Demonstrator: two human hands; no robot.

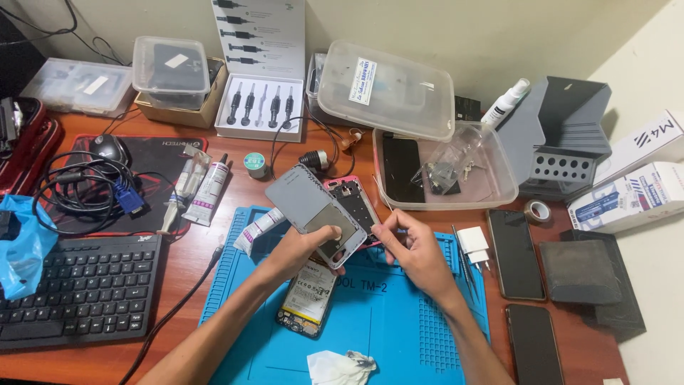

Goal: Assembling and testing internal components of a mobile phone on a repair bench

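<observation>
My left hand grips a grey phone display panel lifted at an angle, thumb on its inner metal plate. Under it lies a pink-edged phone frame, its inside exposed. My right hand pinches the frame's lower right edge, fingers closed around a small part I cannot make out. An opened phone body with a battery lies on the blue work mat below my left hand.
Glue tubes, a screwdriver set box, clear plastic containers, a keyboard, mouse and cables at left. Dark phones and boxes at right. White charger, tweezers, crumpled tissue on the mat.
</observation>
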